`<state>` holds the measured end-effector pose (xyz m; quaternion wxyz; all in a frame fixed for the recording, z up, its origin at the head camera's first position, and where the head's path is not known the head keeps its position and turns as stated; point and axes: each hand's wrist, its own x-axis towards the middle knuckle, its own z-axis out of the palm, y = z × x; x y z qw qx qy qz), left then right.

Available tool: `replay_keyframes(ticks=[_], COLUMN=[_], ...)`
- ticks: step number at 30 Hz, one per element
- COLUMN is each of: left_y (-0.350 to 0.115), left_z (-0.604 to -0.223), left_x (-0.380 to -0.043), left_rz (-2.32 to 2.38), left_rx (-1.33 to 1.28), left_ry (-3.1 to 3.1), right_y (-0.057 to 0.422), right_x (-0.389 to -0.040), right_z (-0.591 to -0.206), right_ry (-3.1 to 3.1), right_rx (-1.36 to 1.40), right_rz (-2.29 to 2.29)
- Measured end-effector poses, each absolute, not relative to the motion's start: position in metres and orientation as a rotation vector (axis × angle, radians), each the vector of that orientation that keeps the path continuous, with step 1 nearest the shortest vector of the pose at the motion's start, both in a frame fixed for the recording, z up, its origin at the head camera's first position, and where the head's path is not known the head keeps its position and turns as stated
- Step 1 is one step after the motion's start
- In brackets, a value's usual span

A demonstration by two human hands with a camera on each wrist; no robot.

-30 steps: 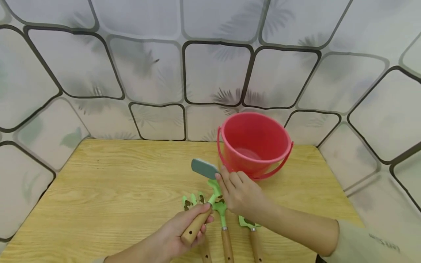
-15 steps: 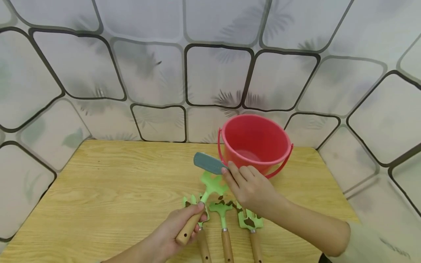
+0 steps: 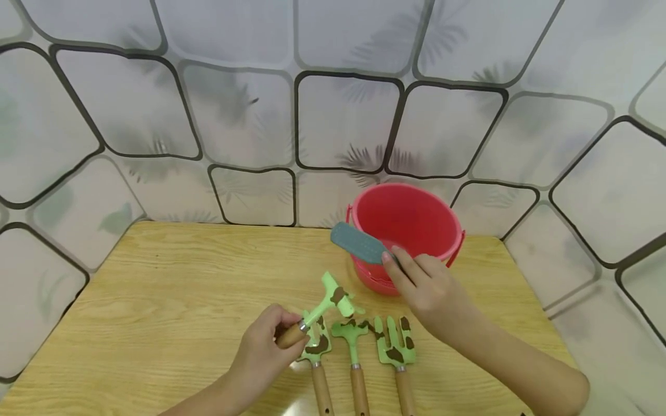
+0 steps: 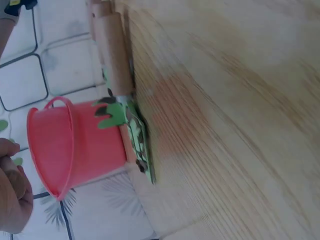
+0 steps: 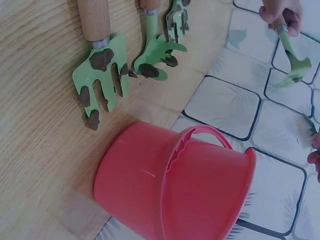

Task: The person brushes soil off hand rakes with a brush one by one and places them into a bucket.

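My left hand point(image 3: 262, 349) grips the wooden handle of a green hand hoe point(image 3: 329, 296), held over the table; brown soil-like patches cling to its head. My right hand point(image 3: 437, 297) pinches a flat grey-blue brush-like tool point(image 3: 359, 242) with a rounded end, which overlaps the pink bucket's front in the head view. Its handle is mostly hidden by the fingers. In the right wrist view the hoe point(image 5: 295, 67) hangs from the left hand, and the right hand's fingertips point(image 5: 315, 157) show at the right edge.
The pink bucket point(image 3: 374, 277) stands at the back right of the wooden table point(image 3: 182, 300). Side by side near the front lie a green hand fork point(image 3: 314, 346), a small rake point(image 3: 351, 330) and another fork point(image 3: 396, 351), all with brown patches. A patterned wall point(image 3: 250, 127) rises behind.
The hoe has turned in my left hand, so its head shows from another side. My right hand has moved right with the grey-blue tool, away from the hoe and across the bucket's front.
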<state>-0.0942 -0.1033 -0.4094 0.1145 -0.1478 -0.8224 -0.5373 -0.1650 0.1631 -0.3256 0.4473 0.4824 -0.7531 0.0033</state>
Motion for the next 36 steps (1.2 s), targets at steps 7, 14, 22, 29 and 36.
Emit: replay_keyframes(ticks=[7,14,22,29,36], left_y=[-0.111,-0.120,-0.134,-0.141,-0.145], left_z=[-0.425,-0.421,-0.419,-0.416,-0.413], left_x=[-0.104,-0.110,-0.115,-0.118,-0.120], left_rz=[-0.911,-0.818,-0.817,-0.740,-0.676], left_rx=[-0.988,-1.039,-0.981,-0.953,-0.950], left_ry=[-2.014,-1.973,-2.025,-2.032,-2.055], right_y=[0.166,0.172,0.181,0.185,0.183], right_x=[-0.163,-0.156,-0.144,-0.132,-0.121], right_z=[-0.323,-0.321,-0.327,-0.335,-0.347], right_ry=[-1.826,-1.659,-1.580,-1.553,-1.521], right_rx=[1.222,1.342,1.373,1.384,1.358], right_rz=[0.103,0.129,0.204,0.218,0.258])
